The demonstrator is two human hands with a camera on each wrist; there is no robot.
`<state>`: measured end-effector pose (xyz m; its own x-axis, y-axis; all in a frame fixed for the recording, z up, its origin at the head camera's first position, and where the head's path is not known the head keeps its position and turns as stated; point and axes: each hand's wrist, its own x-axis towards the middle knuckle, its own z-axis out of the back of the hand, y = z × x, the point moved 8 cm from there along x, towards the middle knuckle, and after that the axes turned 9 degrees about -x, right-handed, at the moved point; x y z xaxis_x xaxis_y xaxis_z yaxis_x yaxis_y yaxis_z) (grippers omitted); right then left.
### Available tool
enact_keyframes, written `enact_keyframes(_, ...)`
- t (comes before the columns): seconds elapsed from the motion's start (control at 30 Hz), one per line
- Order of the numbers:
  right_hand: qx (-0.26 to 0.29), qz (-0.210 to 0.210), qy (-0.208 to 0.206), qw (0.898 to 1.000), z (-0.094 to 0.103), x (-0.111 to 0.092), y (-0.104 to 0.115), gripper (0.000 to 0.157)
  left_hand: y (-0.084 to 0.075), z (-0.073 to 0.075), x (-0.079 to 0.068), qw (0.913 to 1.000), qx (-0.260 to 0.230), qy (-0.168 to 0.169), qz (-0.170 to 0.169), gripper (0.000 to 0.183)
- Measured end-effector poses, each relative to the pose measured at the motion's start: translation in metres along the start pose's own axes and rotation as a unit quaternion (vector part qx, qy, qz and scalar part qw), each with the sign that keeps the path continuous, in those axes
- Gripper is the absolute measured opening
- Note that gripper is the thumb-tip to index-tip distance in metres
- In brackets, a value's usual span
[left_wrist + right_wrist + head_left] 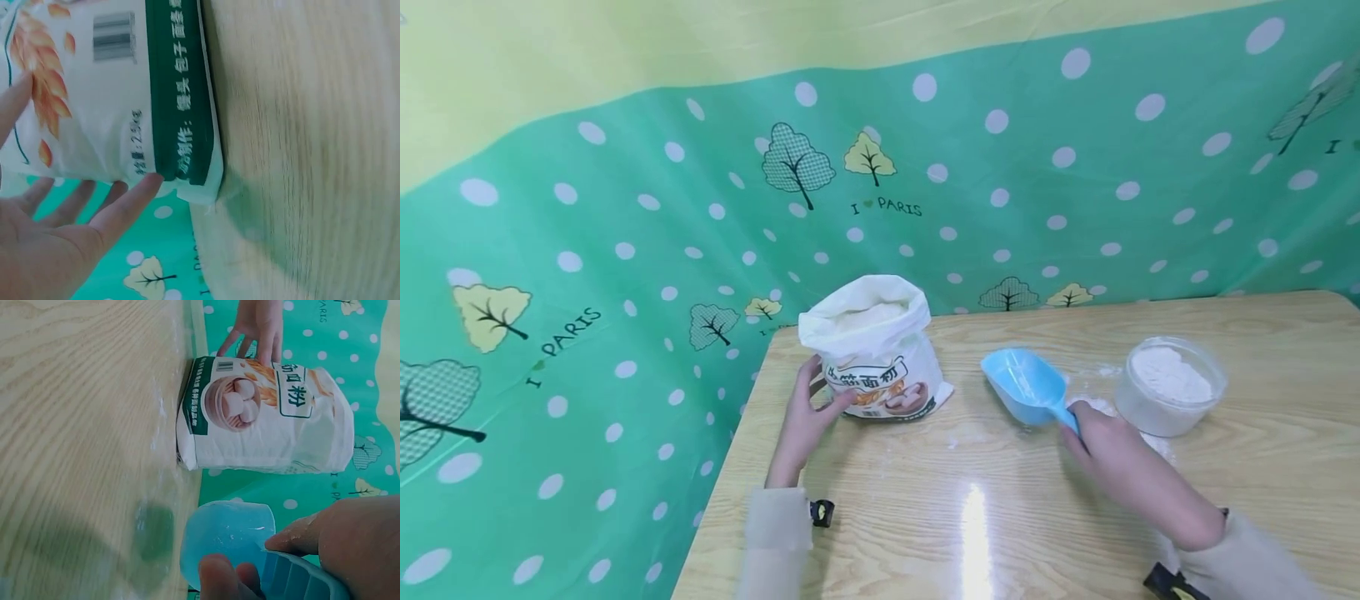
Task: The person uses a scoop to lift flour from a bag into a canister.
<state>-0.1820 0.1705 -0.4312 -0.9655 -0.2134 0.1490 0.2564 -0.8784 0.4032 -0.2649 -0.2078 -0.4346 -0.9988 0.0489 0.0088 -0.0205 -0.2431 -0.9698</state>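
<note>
An opened white flour bag [880, 367] stands upright at the table's back left, its rim folded out and white flour visible inside. My left hand [808, 417] rests against its left side, thumb on the printed front; in the left wrist view its fingers [128, 209] are spread and fairly straight along the bag. My right hand [1105, 442] grips the handle of a light blue scoop [1024, 385], which points toward the bag. Only thin white traces show in the scoop's bowl [228, 534]. Right of this hand is a clear round tub [1170, 387] of white flour.
Spilled flour [1093, 405] lies on the wooden table [910, 517] around the tub, with faint specks near the bag. A green dotted curtain [1037, 208] hangs behind the table and along its left side.
</note>
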Motion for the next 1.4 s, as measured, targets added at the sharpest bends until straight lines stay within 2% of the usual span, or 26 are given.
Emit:
enact_keyframes(0.13,0.006,-0.002,0.000,1.000,-0.007,-0.002,0.003,0.015,-0.002,-0.002,-0.012,0.9996,0.009,-0.019,-0.020,0.080)
enact_keyframes(0.23,0.015,-0.016,0.007,1.000,-0.011,-0.003,0.003,0.012,0.009,-0.003,-0.017,0.9988,0.006,-0.029,-0.038,0.076)
enact_keyframes(0.5,0.012,-0.035,-0.017,0.999,-0.017,-0.006,0.007,0.014,0.001,-0.015,-0.042,0.9980,0.034,-0.031,-0.044,0.076)
enact_keyframes(0.63,0.002,-0.041,-0.019,0.999,-0.020,-0.006,0.009,0.016,-0.008,-0.022,-0.053,0.9977,0.047,-0.021,-0.045,0.076)
enact_keyframes(0.87,-0.017,-0.067,0.000,0.998,-0.031,-0.008,0.008,0.023,-0.022,-0.032,-0.066,0.9961,0.058,-0.009,-0.066,0.069)
enact_keyframes(1.13,-0.017,-0.087,0.012,0.996,-0.042,-0.010,0.007,0.029,-0.019,-0.053,-0.072,0.9939,0.080,0.014,-0.074,0.060)
enact_keyframes(1.4,-0.030,-0.094,0.024,0.995,-0.047,-0.010,0.009,0.045,-0.022,-0.082,-0.073,0.9857,0.109,0.052,-0.117,0.058)
